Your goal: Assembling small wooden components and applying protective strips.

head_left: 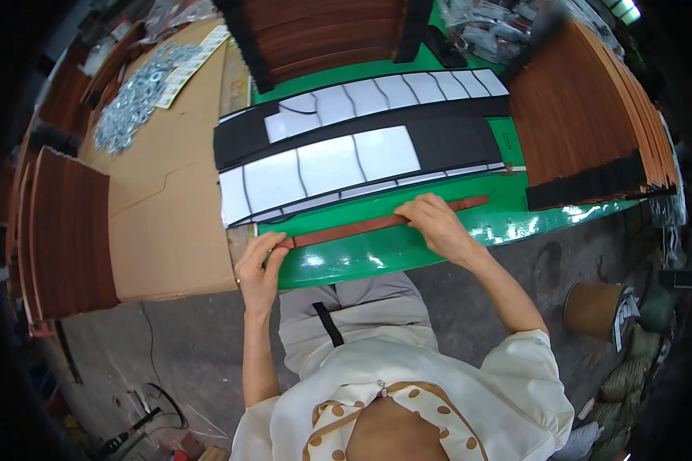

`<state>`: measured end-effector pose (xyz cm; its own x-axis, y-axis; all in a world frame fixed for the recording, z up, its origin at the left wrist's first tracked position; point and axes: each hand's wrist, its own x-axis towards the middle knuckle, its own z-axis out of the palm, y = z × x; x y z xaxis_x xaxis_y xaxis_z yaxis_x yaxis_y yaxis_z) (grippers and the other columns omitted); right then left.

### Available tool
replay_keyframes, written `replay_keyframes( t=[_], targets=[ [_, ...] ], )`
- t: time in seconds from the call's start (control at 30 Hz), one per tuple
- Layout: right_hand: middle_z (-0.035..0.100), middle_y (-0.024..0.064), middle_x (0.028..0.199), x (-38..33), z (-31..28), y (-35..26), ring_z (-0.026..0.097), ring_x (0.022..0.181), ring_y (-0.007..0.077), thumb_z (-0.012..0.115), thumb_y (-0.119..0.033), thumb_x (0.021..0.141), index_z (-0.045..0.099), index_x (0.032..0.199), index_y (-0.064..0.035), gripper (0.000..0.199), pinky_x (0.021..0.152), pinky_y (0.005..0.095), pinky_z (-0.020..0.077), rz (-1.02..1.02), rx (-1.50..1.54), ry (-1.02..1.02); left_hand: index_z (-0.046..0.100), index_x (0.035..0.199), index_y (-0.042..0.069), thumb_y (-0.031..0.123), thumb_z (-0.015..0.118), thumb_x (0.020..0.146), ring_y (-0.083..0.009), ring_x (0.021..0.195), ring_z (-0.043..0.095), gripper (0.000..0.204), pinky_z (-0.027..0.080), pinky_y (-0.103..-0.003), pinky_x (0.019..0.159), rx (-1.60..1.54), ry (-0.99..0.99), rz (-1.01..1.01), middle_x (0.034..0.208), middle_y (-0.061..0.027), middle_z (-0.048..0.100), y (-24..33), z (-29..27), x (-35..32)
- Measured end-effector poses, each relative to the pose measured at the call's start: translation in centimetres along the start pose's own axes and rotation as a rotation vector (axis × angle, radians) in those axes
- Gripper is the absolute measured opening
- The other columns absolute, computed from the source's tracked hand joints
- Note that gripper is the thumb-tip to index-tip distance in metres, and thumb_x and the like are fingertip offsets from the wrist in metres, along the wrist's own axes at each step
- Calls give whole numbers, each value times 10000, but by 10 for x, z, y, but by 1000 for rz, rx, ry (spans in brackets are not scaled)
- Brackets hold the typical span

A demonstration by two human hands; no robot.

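A long thin brown wooden strip (346,229) lies along the near part of a glossy green table (377,250). My left hand (260,265) pinches the strip's left end at the table edge. My right hand (437,221) presses down on the strip nearer its right end, fingers flat and together. Just behind the strip lie two long black sheets (446,142) carrying white backing pieces (331,165) cut into curved segments.
A stack of brown wooden strips (592,115) banded in black stands at the right, another stack (323,34) at the back, more at the left (65,230). A cardboard sheet (169,207) on the left bears a heap of metal washers (134,96). A brown cylindrical bin (592,307) sits on the concrete floor.
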<state>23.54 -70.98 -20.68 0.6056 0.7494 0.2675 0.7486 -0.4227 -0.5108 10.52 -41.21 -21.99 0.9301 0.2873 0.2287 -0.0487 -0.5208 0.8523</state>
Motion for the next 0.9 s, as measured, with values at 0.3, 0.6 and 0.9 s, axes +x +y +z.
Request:
replay_keyframes(
  t=[0.3,0.6,0.9],
  targets=[
    [603,117,1081,17,-14,-2,538,1021,310,614,-28,793,565,1131,-8,342,890,394,437,13,149,-128,636,1039,-15,83,661,821,-242,923,626,240,482,-319,793,55,-27,31,999,-141,653,5,-16,3],
    [629,138,906,134,-13,-6,603,824,303,573,-80,862,635,973,-2,150,743,370,485,-18,311,-77,564,1189,51,163,616,853,-266,1105,553,358,403,-395,928,448,-8,173,1181,-120,597,-34,-35,81],
    [615,132,863,262,107,35,616,859,309,581,3,749,639,885,-19,149,714,379,518,-140,-135,63,628,1092,123,294,650,800,-265,1158,508,339,380,-490,918,756,-128,272,1231,-73,566,-60,13,161]
  ],
)
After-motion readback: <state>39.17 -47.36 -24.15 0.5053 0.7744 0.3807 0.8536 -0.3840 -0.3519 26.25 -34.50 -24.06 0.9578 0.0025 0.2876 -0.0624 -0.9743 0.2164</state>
